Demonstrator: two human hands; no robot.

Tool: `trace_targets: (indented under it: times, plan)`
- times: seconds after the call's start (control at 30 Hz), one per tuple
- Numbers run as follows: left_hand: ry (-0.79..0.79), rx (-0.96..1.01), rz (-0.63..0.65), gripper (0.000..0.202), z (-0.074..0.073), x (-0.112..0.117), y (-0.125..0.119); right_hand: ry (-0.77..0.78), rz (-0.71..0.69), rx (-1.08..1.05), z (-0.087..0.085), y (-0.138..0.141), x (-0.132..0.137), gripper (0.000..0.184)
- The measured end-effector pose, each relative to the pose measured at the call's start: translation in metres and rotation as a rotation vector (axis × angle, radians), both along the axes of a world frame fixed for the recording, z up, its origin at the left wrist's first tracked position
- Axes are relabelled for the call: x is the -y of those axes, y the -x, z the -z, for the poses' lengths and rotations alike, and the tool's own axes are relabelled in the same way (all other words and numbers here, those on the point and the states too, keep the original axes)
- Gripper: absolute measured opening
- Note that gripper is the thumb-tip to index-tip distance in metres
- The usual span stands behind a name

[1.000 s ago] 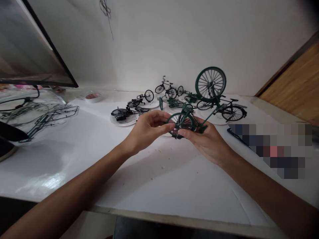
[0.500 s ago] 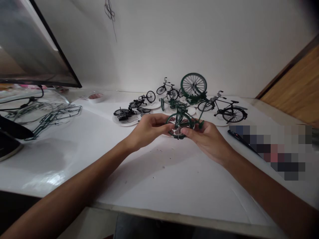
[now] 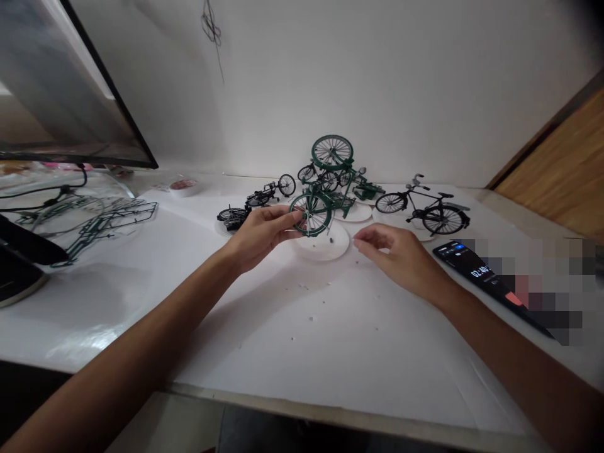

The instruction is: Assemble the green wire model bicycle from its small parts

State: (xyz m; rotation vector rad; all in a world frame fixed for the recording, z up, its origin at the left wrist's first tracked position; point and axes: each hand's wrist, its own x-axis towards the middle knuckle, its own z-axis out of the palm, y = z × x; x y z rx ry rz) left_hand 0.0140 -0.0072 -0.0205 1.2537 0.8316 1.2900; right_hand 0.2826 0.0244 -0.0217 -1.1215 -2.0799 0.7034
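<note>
Your left hand [image 3: 259, 234] is grasping the green bicycle [image 3: 343, 190] by its lower wheel [image 3: 311, 214], the rim caught between thumb and fingers. The bicycle lies just to the right of that hand and is tipped up, so its other wheel [image 3: 333, 152] rises above and beyond the one you hold. Your right hand [image 3: 394, 248] is off the bicycle, to the right of it and nearer to you, with its fingers curled toward the thumb; you cannot tell from this view whether something small sits between the tips. Between your hands, below the bicycle, a white plate [image 3: 325, 253] carries a small dark piece [image 3: 331, 239]. Tiny bits lie scattered over the white tabletop [image 3: 283, 377] in front of you. A black bicycle [image 3: 430, 207] stands beyond your right hand, and a phone [image 3: 460, 261] lies to that hand's right.
</note>
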Motion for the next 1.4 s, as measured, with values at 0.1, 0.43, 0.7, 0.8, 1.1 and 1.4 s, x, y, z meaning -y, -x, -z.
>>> trace_targets:
  times: [0.1, 0.43, 0.7, 0.8, 1.1, 1.4]
  plan:
    - [0.036, 0.039, -0.015, 0.02, 0.003, -0.001, -0.001, 0.014, -0.053, 0.235, -0.004, -0.006, 0.004, 0.017]
    - [0.104, 0.038, -0.022, 0.02, 0.006, 0.003, -0.01, -0.068, -0.069, 0.379, -0.004, -0.006, 0.003, 0.019]
    - [0.117, 0.024, -0.01, 0.022, 0.006, 0.005, -0.011, -0.077, -0.072, 0.403, -0.008, -0.004, 0.005, 0.021]
    - [0.118, 0.019, -0.009, 0.023, 0.007, 0.005, -0.011, -0.061, -0.063, 0.416, -0.011, -0.001, 0.008, 0.02]
    - [0.101, -0.038, 0.018, 0.025, 0.009, 0.007, -0.011, -0.052, -0.049, 0.439, -0.013, 0.002, 0.019, 0.021]
    - [0.096, -0.063, 0.027, 0.026, 0.008, 0.007, -0.012, -0.011, -0.104, 0.368, -0.004, -0.008, 0.004, 0.017]
